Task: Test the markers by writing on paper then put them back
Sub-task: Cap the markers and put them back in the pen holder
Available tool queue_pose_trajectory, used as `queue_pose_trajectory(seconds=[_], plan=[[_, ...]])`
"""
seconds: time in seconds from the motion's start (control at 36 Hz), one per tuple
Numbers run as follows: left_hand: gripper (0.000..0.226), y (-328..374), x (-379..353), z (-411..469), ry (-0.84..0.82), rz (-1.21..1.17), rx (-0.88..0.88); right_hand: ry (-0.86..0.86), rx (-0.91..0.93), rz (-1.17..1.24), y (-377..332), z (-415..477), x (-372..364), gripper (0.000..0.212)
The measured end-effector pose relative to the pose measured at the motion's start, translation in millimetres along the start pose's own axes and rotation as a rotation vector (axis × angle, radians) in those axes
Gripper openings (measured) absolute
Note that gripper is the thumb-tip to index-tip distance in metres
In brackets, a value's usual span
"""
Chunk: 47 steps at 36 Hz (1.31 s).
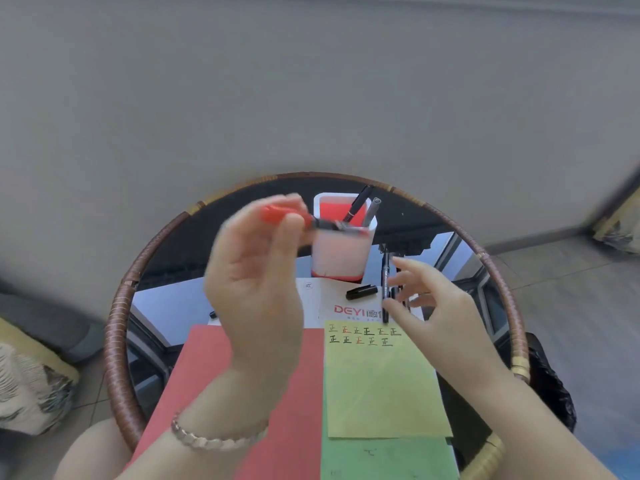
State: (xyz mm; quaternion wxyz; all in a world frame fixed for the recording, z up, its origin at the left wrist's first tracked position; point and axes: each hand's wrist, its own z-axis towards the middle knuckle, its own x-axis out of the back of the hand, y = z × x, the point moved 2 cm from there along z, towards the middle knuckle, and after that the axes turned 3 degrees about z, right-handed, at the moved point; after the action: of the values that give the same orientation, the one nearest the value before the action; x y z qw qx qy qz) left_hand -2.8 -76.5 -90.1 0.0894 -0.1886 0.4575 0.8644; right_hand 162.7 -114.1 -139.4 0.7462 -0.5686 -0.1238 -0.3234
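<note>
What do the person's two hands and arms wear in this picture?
Both forearms are bare, with no sleeves in view. The left wrist carries a silver-coloured chain bracelet. The left hand and the right hand show no gloves; rings cannot be made out.

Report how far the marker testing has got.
Done: eleven test marks on the yellow paper; two markers back in the cup. In hand: left hand carries a red marker toward the cup. Left: right hand reaches black markers on the table.
</note>
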Motion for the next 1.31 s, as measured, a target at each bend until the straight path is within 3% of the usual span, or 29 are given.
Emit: queue_pose_trajectory(seconds=[0.06,0.11,0.33,0.44,0.53,0.61,0.67,0.78,1.0,1.08,1.19,1.25,1.31], plan=[[0.013,3.0,-0.3,15.3,0.029,0.048,-0.196,0.016,-0.087,-0.072,15.0,5.3,5.7,0.037],[0.017,-1.2,-3.7,30.5,0.010,0.136,-0.271,0.011,-0.170,-0.136,28.4,8.0,9.4,0.032],[0.011,-75.6,-7.6,52.7,-0.311,0.671,0.052,-0.112,-0.383,-0.328,52.2,14.7,-5.2,0.040],[0.027,-80.0,-9.2,53.5,-0.418,0.827,0.004,-0.156,-0.417,-0.373,53.7,22.7,-9.4,0.043],[0.039,-70.6,-8.5,42.0,-0.351,0.864,-0.111,-0.172,-0.437,-0.377,57.1,28.6,-10.0,0.048],[0.035,-63.8,-8.1,18.0,-0.327,0.873,-0.282,-0.158,-0.478,-0.296,60.6,29.0,-7.0,0.051],[0.030,-67.1,-12.0,1.3,-0.442,0.864,-0.303,-0.139,-0.514,-0.211,63.6,25.5,-2.6,0.051],[0.019,-88.8,-25.8,-21.5,-0.868,1.022,-0.268,-0.088,-0.529,-0.128,68.7,13.4,13.4,0.045],[0.049,-109.0,-60.8,-29.9,-1.289,1.362,-0.045,0.000,-0.543,-0.100,77.7,-12.6,43.7,0.039],[0.049,-111.4,-64.9,-26.7,-1.294,1.357,0.054,0.021,-0.537,-0.083,77.1,-18.0,50.4,0.034],[0.054,-107.8,-65.4,-25.4,-1.237,1.303,-0.024,0.034,-0.522,-0.075,73.2,-20.6,50.4,0.032],[0.051,-99.0,-61.3,-27.3,-1.104,1.132,0.054,0.032,-0.515,-0.065,71.4,-20.8,48.5,0.031],[0.034,-85.1,-54.6,-29.1,-0.935,0.837,0.269,0.018,-0.513,-0.054,68.7,-20.7,46.1,0.030]])
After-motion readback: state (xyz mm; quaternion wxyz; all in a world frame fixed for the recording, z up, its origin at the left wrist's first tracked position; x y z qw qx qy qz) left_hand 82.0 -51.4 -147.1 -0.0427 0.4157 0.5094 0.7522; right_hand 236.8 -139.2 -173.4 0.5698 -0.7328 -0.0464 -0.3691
